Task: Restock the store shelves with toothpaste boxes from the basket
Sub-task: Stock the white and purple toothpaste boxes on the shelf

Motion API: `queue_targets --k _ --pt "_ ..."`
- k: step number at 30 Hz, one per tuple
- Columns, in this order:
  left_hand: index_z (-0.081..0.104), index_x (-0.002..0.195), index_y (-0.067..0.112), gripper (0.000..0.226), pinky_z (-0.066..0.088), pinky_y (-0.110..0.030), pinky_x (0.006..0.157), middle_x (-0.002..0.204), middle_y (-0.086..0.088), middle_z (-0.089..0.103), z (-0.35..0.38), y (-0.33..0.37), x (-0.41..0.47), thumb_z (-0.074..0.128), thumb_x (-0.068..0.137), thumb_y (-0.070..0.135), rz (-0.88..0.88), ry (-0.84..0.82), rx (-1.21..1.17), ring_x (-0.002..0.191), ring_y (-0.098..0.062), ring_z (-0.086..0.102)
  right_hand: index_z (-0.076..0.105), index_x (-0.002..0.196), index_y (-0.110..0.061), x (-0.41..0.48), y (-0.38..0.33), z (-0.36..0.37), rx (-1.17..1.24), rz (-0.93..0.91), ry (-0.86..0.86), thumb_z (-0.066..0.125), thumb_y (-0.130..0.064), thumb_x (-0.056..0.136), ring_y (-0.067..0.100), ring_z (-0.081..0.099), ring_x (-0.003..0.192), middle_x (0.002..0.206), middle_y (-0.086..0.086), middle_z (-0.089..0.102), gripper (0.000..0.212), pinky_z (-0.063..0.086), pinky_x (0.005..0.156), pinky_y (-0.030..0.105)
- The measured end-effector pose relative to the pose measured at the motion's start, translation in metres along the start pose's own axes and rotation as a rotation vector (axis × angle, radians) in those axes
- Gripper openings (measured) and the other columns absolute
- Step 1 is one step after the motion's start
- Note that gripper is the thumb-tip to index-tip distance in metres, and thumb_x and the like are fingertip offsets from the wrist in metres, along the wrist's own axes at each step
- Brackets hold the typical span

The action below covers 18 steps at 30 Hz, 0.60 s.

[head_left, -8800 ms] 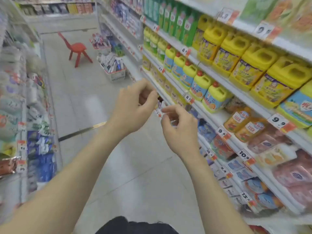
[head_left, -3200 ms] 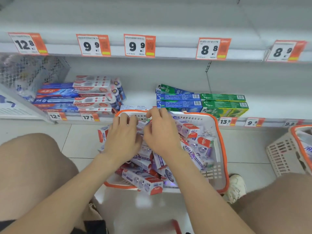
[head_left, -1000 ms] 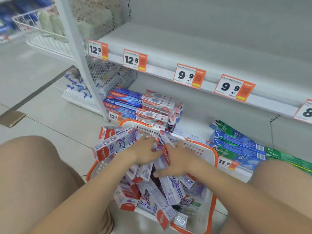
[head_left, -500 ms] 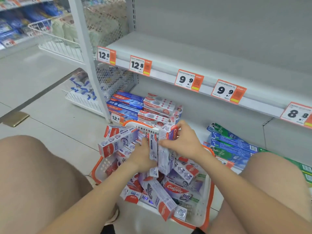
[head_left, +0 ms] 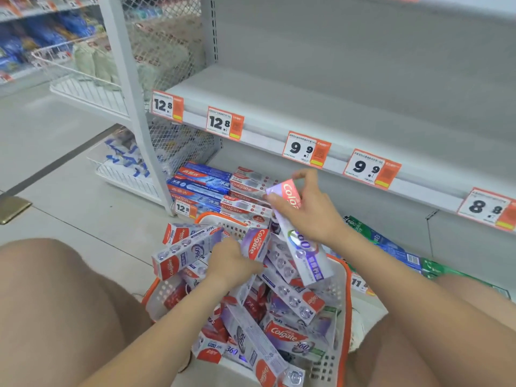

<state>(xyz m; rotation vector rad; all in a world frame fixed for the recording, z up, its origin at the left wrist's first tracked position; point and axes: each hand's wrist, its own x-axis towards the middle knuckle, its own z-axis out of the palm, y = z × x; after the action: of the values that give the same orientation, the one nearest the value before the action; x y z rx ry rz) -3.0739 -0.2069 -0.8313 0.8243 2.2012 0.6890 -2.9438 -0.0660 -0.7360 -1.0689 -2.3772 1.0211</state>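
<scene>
A white basket with an orange rim (head_left: 344, 297) sits on the floor between my knees, heaped with several red, white and purple toothpaste boxes. My right hand (head_left: 308, 208) grips one purple toothpaste box (head_left: 303, 248), lifted above the basket and tilted. My left hand (head_left: 230, 261) is down in the pile, fingers curled round another purple box (head_left: 255, 244). The bare grey middle shelf (head_left: 321, 107) with orange price tags lies just beyond.
The bottom shelf holds stacked blue and red toothpaste boxes (head_left: 212, 188) on the left and green and blue boxes (head_left: 391, 247) on the right. A white wire rack (head_left: 122, 174) stands at the shelf's left end. Grey tiled floor (head_left: 69, 196) spreads to the left.
My right hand has raised one purple box out of the pile toward the shelf. My left hand has stayed low in the basket on a second box.
</scene>
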Motion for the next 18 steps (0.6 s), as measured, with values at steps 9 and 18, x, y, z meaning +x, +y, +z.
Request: queue_targets --k 9,18 --pt "0.047 0.11 0.019 0.066 0.038 -0.024 0.062 0.101 0.002 0.055 -0.082 0.066 0.005 0.092 0.063 0.029 0.281 0.208 0.091 0.096 -0.021 0.054 0.06 0.113 -0.029 0.063 -0.024 -0.03 0.074 -0.101 0.159 0.043 -0.031 0.106 0.018 0.061 0.092 0.098 -0.01 0.069 0.018 0.037 0.076 0.029" --pt "0.046 0.126 0.023 0.063 0.047 -0.04 0.072 0.102 0.005 0.064 -0.145 0.11 0.045 0.079 0.073 0.016 0.579 0.412 0.15 0.091 -0.023 0.06 0.058 0.114 -0.04 0.101 -0.039 -0.036 0.636 -0.01 0.421 0.05 -0.043 0.087 0.025 0.068 0.076 0.087 0.005 0.069 0.029 0.061 0.078 0.051"
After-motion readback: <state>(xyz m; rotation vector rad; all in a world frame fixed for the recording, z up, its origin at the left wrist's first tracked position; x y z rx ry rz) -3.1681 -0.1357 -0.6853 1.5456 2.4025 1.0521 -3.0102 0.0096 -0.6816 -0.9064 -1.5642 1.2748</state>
